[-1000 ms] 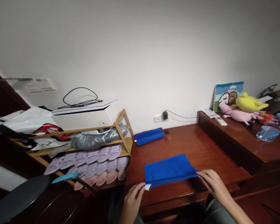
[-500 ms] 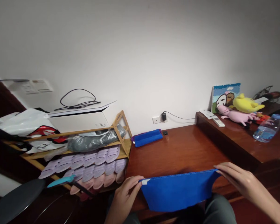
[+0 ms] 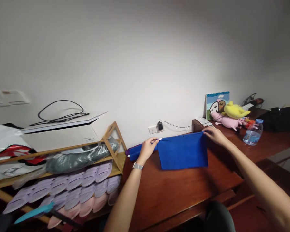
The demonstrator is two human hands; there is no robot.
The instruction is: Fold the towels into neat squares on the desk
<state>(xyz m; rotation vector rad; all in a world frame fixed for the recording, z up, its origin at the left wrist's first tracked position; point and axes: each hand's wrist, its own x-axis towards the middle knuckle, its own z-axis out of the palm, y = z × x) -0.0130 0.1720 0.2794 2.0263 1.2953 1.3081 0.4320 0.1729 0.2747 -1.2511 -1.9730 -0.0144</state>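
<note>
A blue cloth hangs from both hands, its top edge stretched between them and its lower edge over the brown tabletop. My left hand pinches the upper left corner, beside a small white tag; a watch is on that wrist. With thumb and fingers closed, my right hand grips the upper right corner. Behind my left hand, against the wall, lies a folded blue and purple cloth, partly hidden.
At left, a wooden rack holds lilac slippers, a white box and a cable. To the right, on a raised surface, are a water bottle, plush toys and a picture. A charger sits in the wall socket.
Both hands have moved forward with the blue cloth, from near my lap to above the tabletop close to the wall. The camera view has shifted to the right.
</note>
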